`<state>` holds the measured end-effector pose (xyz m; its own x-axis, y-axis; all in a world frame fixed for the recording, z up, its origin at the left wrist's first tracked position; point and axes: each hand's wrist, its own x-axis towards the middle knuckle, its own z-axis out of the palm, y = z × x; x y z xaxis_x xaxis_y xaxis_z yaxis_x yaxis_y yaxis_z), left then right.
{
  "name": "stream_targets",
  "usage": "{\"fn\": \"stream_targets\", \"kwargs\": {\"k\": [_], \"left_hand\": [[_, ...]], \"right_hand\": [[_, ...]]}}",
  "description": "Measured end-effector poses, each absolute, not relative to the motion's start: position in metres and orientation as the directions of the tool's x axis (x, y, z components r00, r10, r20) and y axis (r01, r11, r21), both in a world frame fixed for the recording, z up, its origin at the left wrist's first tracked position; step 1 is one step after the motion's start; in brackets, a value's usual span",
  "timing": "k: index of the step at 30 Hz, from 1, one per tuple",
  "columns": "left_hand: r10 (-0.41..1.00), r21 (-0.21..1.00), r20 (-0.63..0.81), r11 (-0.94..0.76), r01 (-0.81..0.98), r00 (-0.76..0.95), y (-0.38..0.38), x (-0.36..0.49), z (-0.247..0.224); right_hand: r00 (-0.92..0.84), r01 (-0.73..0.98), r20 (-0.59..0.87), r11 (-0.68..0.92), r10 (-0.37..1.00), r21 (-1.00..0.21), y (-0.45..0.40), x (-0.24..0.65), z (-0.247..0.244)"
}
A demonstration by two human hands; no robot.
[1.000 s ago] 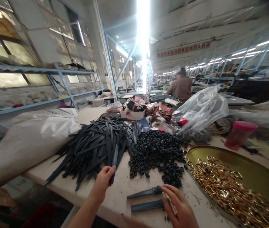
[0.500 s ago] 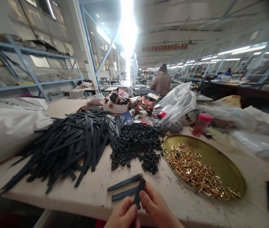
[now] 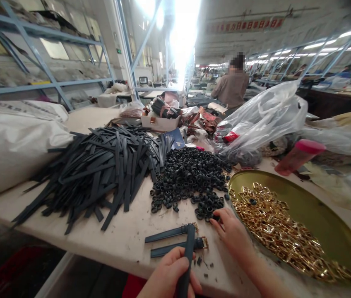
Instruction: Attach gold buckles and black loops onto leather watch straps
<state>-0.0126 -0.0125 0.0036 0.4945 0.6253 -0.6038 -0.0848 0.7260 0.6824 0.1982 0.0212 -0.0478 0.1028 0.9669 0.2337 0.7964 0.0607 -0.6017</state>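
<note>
My left hand (image 3: 175, 271) is closed around a dark leather strap (image 3: 189, 244), held upright near the table's front edge. Behind that strap, two finished-looking straps with gold buckles lie side by side, the upper strap (image 3: 164, 234) and the lower strap (image 3: 175, 247). My right hand (image 3: 229, 227) reaches to the near edge of a heap of small black strap loops (image 3: 191, 174). Its thumb and fingertips pinch a black loop (image 3: 215, 217), mostly hidden by the fingers. Right of this hand, a round gold tray (image 3: 327, 219) holds many gold buckles (image 3: 281, 231).
A large pile of dark straps (image 3: 101, 169) covers the left of the table, beside a white sack (image 3: 17, 145). Behind the tray are a pink-lidded jar (image 3: 299, 157) and a clear plastic bag (image 3: 265, 120). A person (image 3: 233, 85) sits farther back, facing away.
My right hand has left the strap and moved forward and right to the loops. My left hand keeps the strap. The view has shifted, and both buckled straps now show more fully.
</note>
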Motion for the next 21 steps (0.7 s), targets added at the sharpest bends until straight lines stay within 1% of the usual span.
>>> {"fn": "stream_targets", "kwargs": {"k": [2, 3, 5, 7, 8, 10, 12, 14, 15, 17, 19, 21], "left_hand": [[0.612, 0.663, -0.614, 0.742, -0.095, 0.498, -0.013, -0.01, 0.001], [0.607, 0.655, -0.618, 0.749, -0.099, 0.5, -0.014, -0.009, 0.001], [0.621, 0.66, -0.617, 0.743, -0.112, 0.484, -0.013, -0.006, 0.004], [0.69, 0.708, -0.591, 0.692, -0.143, 0.417, -0.01, -0.006, 0.011], [0.738, 0.736, -0.571, 0.654, -0.174, 0.36, -0.007, -0.006, 0.016], [0.826, 0.783, -0.52, 0.563, -0.266, 0.216, 0.002, -0.009, 0.026], [0.883, 0.812, -0.46, 0.459, -0.36, 0.089, 0.01, -0.013, 0.035], [0.923, 0.84, -0.384, 0.348, -0.415, -0.003, 0.015, -0.016, 0.039], [0.936, 0.853, -0.351, 0.304, -0.425, -0.035, 0.014, -0.015, 0.04], [0.944, 0.866, -0.321, 0.263, -0.424, -0.069, 0.009, -0.012, 0.04], [0.945, 0.873, -0.317, 0.258, -0.415, -0.08, -0.002, -0.007, 0.037], [0.946, 0.882, -0.316, 0.265, -0.391, -0.072, -0.015, -0.001, 0.035]], "right_hand": [[0.205, 0.695, 0.209, 0.008, 0.956, -0.719, 0.014, 0.197, -0.043], [0.255, 0.614, 0.164, -0.028, 0.953, -0.789, 0.01, 0.194, -0.041], [0.294, 0.399, 0.015, -0.109, 0.956, -0.91, -0.002, 0.187, -0.033], [0.24, 0.162, -0.157, -0.199, 0.958, -0.967, -0.016, 0.177, -0.026], [0.199, 0.046, -0.23, -0.243, 0.953, -0.969, -0.024, 0.171, -0.024], [0.128, -0.192, -0.341, -0.314, 0.931, -0.93, -0.039, 0.161, -0.02], [0.077, -0.426, -0.418, -0.349, 0.905, -0.835, -0.052, 0.152, -0.02], [0.043, -0.6, -0.471, -0.354, 0.881, -0.717, -0.063, 0.146, -0.021], [0.04, -0.655, -0.483, -0.343, 0.875, -0.674, -0.067, 0.143, -0.021], [0.074, -0.701, -0.474, -0.292, 0.877, -0.65, -0.073, 0.138, -0.021], [0.14, -0.699, -0.445, -0.23, 0.885, -0.677, -0.077, 0.134, -0.022], [0.174, -0.671, -0.421, -0.205, 0.89, -0.712, -0.08, 0.13, -0.023]]}}
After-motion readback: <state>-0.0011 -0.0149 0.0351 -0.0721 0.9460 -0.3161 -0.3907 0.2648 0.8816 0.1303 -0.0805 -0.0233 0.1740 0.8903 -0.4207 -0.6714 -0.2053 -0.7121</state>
